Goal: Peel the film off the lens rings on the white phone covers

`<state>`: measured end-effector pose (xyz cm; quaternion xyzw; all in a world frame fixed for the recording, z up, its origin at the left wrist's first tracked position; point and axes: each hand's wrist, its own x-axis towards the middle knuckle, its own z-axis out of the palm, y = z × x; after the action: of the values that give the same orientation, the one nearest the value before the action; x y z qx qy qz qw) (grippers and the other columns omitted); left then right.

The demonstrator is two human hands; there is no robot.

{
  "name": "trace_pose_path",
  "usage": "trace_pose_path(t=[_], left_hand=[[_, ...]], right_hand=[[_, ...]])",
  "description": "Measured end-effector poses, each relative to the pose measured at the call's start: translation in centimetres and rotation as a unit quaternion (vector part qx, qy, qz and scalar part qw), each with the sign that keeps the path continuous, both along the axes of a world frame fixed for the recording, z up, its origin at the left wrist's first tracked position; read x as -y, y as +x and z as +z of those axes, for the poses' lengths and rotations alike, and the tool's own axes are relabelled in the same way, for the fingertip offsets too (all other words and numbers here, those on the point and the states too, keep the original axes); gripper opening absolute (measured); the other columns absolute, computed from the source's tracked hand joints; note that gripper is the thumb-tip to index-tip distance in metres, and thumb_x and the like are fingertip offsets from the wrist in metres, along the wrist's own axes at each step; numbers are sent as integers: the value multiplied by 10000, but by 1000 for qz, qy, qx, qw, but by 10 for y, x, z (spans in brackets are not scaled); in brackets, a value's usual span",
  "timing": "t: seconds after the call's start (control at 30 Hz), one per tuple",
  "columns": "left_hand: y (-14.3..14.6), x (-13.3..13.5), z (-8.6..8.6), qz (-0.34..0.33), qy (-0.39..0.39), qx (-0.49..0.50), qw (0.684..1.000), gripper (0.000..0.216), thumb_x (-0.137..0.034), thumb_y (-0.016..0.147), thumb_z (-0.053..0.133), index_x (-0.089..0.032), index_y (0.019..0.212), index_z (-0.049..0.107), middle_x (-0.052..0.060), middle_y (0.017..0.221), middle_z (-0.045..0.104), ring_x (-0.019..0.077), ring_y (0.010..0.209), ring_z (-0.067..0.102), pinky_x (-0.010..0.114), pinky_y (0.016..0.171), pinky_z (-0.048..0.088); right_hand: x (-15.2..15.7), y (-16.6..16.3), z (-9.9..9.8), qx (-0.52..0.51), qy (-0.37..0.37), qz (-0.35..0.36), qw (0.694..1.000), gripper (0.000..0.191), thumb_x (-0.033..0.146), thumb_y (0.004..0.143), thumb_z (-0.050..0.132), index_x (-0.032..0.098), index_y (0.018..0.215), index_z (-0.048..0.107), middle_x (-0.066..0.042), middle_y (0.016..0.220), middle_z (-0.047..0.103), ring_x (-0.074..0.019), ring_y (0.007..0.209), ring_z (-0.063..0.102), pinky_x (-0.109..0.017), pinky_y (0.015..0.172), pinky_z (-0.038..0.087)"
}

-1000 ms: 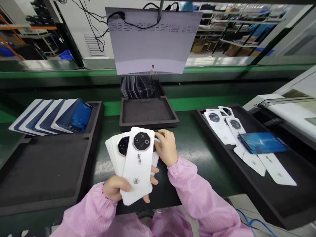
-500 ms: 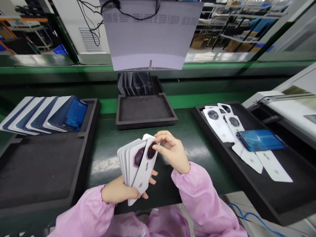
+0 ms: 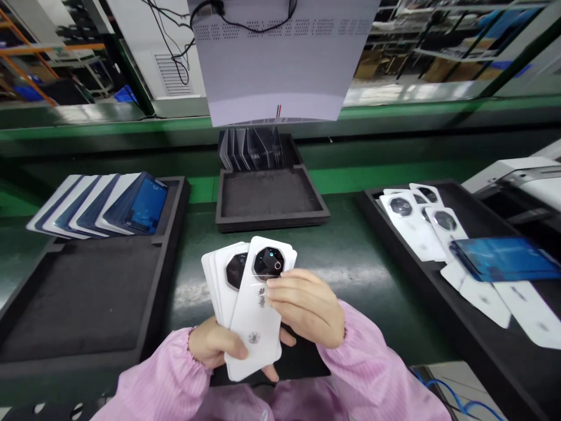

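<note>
My left hand [image 3: 219, 344] is closed around the lower end of a fanned stack of white phone back covers [image 3: 213, 280], thumb across the front and fingertips showing behind. The front cover [image 3: 252, 318] has a dark octagonal camera window, small printed characters and a round mark near the bottom. A second dark window peeks out from the cover behind it. My right hand [image 3: 309, 307] grips the front cover's right edge just below the camera window, its fingers together over the face. Its thumb is hidden.
At left a black tray [image 3: 151, 292] bears leaning rows of white and blue panels [image 3: 146, 204]. A smaller black tray [image 3: 272, 222] holds upright dark sheets [image 3: 252, 149]. The right tray [image 3: 421, 280] has loose white covers [image 3: 405, 228] and blue-filmed panels [image 3: 508, 257].
My right hand has moved down from the front cover's top corner to its right edge. The front cover now faces me more squarely. The view has shifted slightly.
</note>
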<state>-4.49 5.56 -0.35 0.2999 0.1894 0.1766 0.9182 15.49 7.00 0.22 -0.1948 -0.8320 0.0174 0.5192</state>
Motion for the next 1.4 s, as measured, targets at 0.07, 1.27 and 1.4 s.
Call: trace_pose_path(t=[0.07,1.27,1.4], left_hand=[[0,0,0,1,1,4,1000,566,-115,521,567,-84,1081,644,164,1031,677,257,731,689,324,644,535],[1,-1,0,-40,-4,-24,999,696,-163,564,697,-141,1242,542,167,1134,638,261,793,682,379,730,511],[0,-2,-3,-57,0,-45,997,697,-125,554,651,-138,1242,543,162,1132,639,232,754,681,337,703,516]], right_hand=[[0,1,3,-4,12,23,1000,143,89,881,475,61,908,613,-146,858,709,-225,990,648,-345,826,564],[-4,-2,-6,-93,-217,-218,947,630,348,751,706,172,1296,442,-174,1350,464,-349,1302,362,-586,1044,325],[-8,1,-9,-193,-415,-125,880,288,359,778,669,201,1013,620,-67,973,670,-214,873,646,-347,764,539]])
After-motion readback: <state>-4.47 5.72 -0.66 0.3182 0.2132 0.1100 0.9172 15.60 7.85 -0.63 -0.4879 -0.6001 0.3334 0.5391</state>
